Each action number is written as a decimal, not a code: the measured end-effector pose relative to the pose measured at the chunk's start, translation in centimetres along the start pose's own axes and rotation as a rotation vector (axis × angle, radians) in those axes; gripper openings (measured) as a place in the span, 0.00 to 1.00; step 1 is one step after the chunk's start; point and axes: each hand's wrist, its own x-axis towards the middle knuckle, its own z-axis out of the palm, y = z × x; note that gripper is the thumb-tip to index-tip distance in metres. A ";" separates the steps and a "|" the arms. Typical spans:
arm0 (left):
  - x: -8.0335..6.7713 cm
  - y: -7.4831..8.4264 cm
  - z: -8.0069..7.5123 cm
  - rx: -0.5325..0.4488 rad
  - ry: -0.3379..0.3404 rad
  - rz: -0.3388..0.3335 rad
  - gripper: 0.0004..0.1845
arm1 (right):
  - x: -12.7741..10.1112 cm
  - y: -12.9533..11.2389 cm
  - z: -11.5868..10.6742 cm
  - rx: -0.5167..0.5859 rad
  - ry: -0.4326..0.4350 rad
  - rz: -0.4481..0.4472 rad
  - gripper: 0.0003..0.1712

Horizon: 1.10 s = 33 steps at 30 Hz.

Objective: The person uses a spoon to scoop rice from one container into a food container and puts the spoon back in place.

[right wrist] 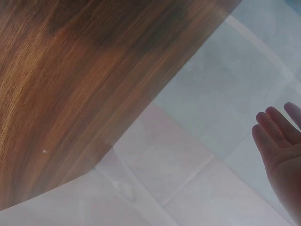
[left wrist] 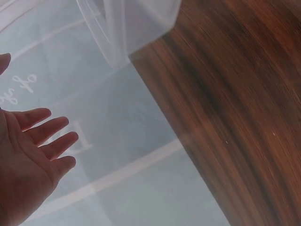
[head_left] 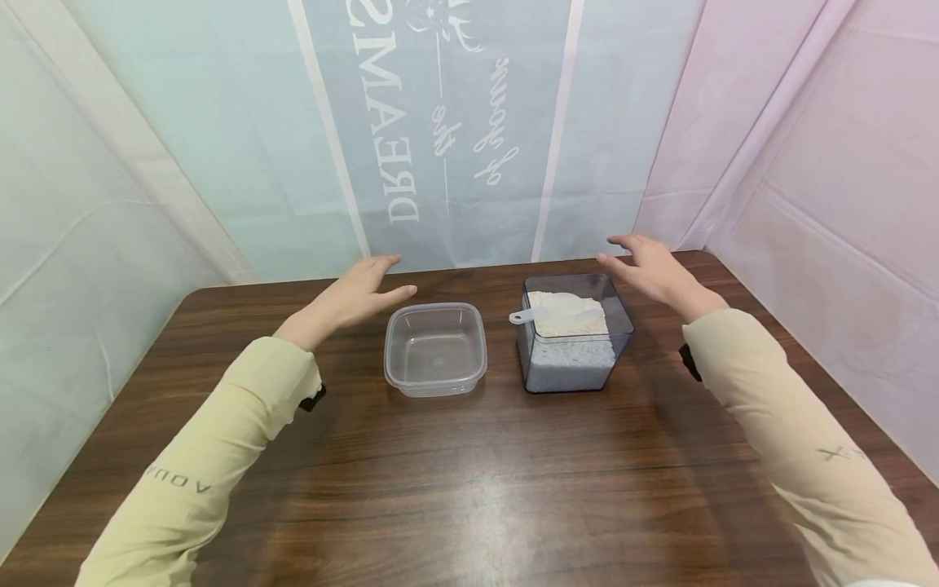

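Note:
My left hand (head_left: 352, 295) is held over the far left part of the table, its fingers extended and nothing in it. Just right of it stands a clear square plastic container (head_left: 436, 383) with no lid, and the same container (left wrist: 146, 23) shows at the top of the left wrist view. On the other side, my right hand (head_left: 656, 273) is raised beside a dark translucent bin (head_left: 568, 377), fingers loosely spread and holding nothing. White powder (head_left: 546, 306) fills much of the bin. A white scoop (head_left: 522, 316) lies on the powder, its handle sticking out over the left rim.
Both containers stand on a dark wooden table (head_left: 455, 481). Pale cloth sheets (head_left: 242, 122) hang behind it and at both sides, the back one printed with mirrored lettering. The table's far edge runs just behind the containers.

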 end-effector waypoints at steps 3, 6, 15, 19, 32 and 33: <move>0.1 0.6 0.1 -0.007 -0.006 0.012 0.42 | -0.2 -0.1 0.0 0.006 0.008 -0.011 0.40; 0.1 1.3 0.3 -0.011 -0.012 0.026 0.42 | -0.4 -0.3 -0.1 0.009 0.021 -0.028 0.39; 0.1 3.3 0.6 -0.032 -0.016 0.072 0.39 | -1.2 -0.8 -0.4 0.040 0.049 -0.065 0.37; 0.0 4.2 0.8 -0.050 -0.011 0.100 0.37 | -1.5 -1.0 -0.5 0.048 0.058 -0.072 0.36; 0.0 6.4 1.0 -0.096 -0.025 0.131 0.33 | -2.3 -2.0 -0.5 0.065 0.076 -0.107 0.34; 0.0 6.6 1.0 -0.101 -0.027 0.134 0.33 | -2.4 -2.1 -0.5 0.067 0.078 -0.112 0.33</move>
